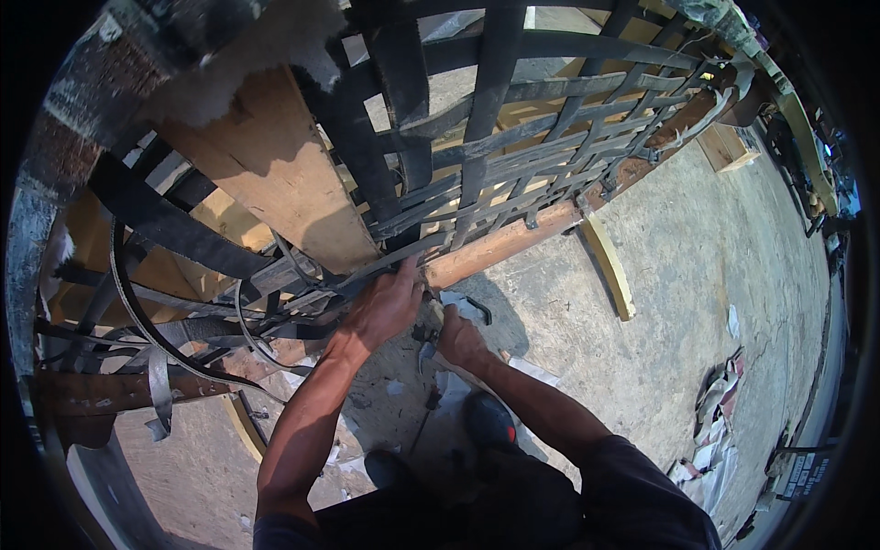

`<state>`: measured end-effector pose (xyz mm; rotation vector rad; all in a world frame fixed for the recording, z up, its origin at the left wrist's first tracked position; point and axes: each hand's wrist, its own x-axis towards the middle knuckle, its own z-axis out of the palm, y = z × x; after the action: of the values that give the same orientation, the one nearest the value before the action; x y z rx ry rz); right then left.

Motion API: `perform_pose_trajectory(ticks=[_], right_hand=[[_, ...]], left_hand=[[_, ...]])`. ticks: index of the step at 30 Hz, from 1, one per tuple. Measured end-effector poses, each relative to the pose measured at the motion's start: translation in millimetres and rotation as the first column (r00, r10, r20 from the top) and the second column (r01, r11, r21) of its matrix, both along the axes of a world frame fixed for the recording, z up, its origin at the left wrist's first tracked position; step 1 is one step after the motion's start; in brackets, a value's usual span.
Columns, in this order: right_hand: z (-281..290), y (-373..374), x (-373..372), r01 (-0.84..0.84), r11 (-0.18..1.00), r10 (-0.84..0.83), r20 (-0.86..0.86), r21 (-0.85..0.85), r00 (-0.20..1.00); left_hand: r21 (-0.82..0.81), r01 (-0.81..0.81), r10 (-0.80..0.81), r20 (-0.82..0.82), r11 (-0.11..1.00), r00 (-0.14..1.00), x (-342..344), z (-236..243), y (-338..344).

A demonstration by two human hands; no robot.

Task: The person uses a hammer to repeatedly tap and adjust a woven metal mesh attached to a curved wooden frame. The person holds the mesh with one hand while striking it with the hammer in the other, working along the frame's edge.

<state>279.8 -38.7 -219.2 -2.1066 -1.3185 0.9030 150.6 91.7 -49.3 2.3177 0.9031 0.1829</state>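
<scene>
A wooden frame laced with woven black webbing straps stands in front of me. My left hand presses down on the strap ends where they meet the frame's lower wooden rail. Just right of it, my right hand is closed around a small tool held against the rail; the tool's shape is mostly hidden by the fingers. Loose black strap ends hang off the left side of the frame.
A concrete floor spreads to the right. A yellow wooden leg sticks out from the rail. Paper scraps lie at the right, and a wooden box sits farther back. My shoes are below.
</scene>
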Motion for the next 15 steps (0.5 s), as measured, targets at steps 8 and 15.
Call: perform_pose_trajectory(ticks=[8,15], right_hand=[[49,5,52,-0.481,0.842,0.539,0.376,-0.244,0.754],[72,66,48,-0.350,0.693,0.643,0.760,-0.630,-0.095]], left_hand=[[0.006,-0.017,0.017,0.013,1.000,1.000,-7,-2,-2],[0.057,-0.011,0.009,0.035,0.998,0.999,-4,-29,2]])
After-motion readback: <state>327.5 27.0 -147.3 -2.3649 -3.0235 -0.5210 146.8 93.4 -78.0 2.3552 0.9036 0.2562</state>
